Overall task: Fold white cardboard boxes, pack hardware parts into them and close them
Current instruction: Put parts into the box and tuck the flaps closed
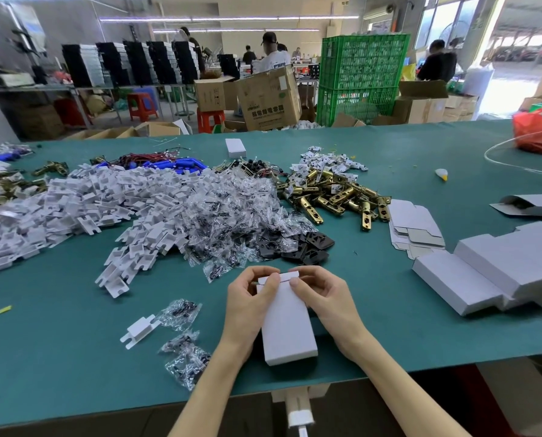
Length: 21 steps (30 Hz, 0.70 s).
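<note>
A long white cardboard box point(287, 326) lies lengthwise on the green table, its far end between my hands. My left hand point(247, 298) grips the box's left side, thumb pressed on the end flap. From the other side my right hand point(323, 294) pinches the same flap with curled fingers. The flap at the far end point(290, 275) is partly folded over the opening. What is inside the box is hidden.
Heaps of white plastic parts point(105, 200), bagged screws point(231, 209), black plates point(294, 247) and brass latches point(332, 193) cover the table beyond. Flat box blanks point(414, 228) and finished boxes point(500, 269) lie right. Loose screw bags point(181, 313) and a white part point(138, 331) sit left.
</note>
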Each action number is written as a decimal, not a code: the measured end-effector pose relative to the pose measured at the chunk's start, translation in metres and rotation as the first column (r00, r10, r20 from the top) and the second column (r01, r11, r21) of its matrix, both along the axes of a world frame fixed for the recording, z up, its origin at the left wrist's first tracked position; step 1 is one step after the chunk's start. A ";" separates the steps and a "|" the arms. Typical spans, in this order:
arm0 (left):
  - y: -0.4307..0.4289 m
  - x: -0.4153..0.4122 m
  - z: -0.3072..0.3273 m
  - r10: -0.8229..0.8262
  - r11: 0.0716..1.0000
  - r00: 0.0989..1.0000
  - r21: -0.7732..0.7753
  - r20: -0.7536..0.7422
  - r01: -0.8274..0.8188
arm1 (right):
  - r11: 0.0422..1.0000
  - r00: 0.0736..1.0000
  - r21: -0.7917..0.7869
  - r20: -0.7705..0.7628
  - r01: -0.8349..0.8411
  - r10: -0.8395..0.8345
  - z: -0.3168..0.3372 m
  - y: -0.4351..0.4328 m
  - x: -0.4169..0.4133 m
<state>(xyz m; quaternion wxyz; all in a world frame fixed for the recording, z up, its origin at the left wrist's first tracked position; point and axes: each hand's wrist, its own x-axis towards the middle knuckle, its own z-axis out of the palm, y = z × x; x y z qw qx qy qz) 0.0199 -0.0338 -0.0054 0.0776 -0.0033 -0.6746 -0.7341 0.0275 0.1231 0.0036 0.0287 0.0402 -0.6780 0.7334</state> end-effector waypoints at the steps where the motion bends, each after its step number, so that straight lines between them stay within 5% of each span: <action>1: 0.000 0.000 0.000 0.003 1.000 1.000 0.001 0.001 -0.003 | 1.000 1.000 -0.007 0.002 -0.001 0.001 0.000 0.000 0.000; 14: -0.002 0.001 0.000 -0.012 0.999 1.000 0.047 0.027 0.011 | 0.999 0.999 -0.031 0.033 -0.025 0.026 0.004 0.001 0.003; 21: -0.003 -0.001 -0.004 0.094 0.991 0.995 0.093 0.046 -0.097 | 0.981 0.981 0.054 0.075 -0.186 0.182 0.009 -0.001 0.006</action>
